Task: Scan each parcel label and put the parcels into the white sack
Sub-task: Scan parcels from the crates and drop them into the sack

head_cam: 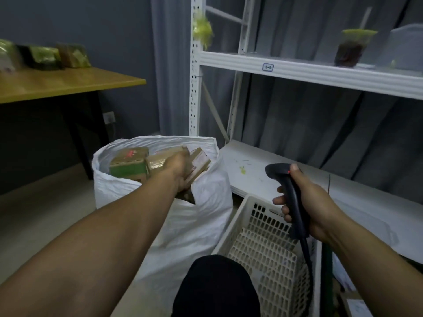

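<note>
Parcels [128,164] of brown cardboard lay packed in the open mouth of the white sack [206,216], where my left hand [180,170] rested against one at the right side, fingers hidden, so I could not tell whether it gripped or merely touched it. My right hand [306,202] clasped the black scanner [290,197] above the perforated basket [229,227]. Judged step: depositing a scanned parcel; next, the left hand would need to fetch another and turn its label toward the scanner.
</note>
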